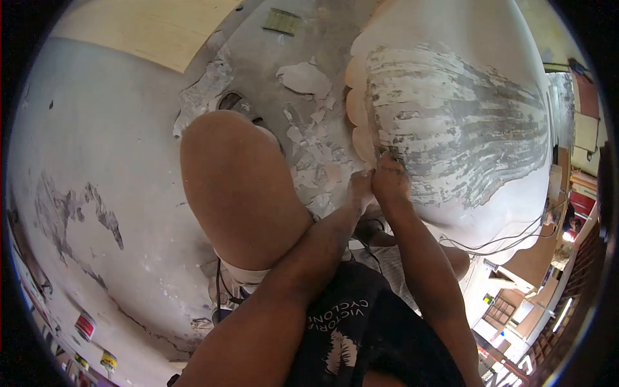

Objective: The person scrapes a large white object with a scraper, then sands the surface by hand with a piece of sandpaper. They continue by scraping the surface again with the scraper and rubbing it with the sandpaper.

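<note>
A large white, shell-like form [445, 84] with a scalloped edge stands at the right, its coating scraped in streaks down to grey. My right hand [391, 179] is closed against the lower left part of this scraped area, close to the scalloped rim. What its fingers hold, if anything, is hidden beneath the hand. Just left of it, my left hand [362, 189] is also closed, touching or almost touching the right one. Its fingers are mostly turned away, and I cannot make out anything in them.
Flaked coating pieces [306, 79] litter the floor between my knee [232, 187] and the form. A greenish pad [282, 22] lies farther off, near a pale wooden board [142, 29]. Cables [493, 245] run along the form's lower right. Cans [84, 326] stand at the lower left.
</note>
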`<action>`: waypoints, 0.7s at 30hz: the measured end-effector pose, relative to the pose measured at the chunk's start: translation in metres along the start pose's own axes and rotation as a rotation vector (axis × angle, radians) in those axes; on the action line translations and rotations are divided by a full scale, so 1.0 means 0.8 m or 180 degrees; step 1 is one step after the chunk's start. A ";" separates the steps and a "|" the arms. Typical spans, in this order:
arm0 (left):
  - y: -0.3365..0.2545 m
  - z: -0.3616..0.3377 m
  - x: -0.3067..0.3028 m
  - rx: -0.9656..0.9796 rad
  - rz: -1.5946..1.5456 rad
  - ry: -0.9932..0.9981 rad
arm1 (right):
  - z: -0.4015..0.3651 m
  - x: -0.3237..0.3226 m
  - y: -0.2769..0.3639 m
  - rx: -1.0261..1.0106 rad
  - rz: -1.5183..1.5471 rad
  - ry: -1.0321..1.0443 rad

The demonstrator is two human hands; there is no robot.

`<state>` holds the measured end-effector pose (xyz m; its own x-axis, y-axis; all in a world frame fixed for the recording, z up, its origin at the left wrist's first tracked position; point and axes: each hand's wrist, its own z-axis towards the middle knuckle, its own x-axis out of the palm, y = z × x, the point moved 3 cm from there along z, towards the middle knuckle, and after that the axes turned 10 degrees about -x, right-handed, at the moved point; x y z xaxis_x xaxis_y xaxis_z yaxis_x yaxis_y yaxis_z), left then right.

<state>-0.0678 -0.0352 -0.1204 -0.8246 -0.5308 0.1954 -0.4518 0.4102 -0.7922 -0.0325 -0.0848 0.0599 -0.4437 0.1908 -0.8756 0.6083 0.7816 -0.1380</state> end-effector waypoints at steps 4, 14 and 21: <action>-0.002 0.001 -0.002 -0.0706 -0.0133 0.0077 | 0.008 0.006 0.008 0.0270 -0.0185 0.0036; -0.034 -0.014 -0.096 -0.0852 0.2058 -0.1087 | -0.019 0.107 0.024 -0.0677 0.0082 -0.0051; -0.120 -0.017 -0.095 -0.0819 -0.0017 -0.0904 | -0.111 0.089 -0.013 -0.0579 0.1729 -0.0276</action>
<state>0.0333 -0.0239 -0.0513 -0.7112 -0.7030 0.0026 -0.5563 0.5605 -0.6136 -0.1288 -0.0271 0.0403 -0.0393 0.5497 -0.8344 0.6075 0.6761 0.4169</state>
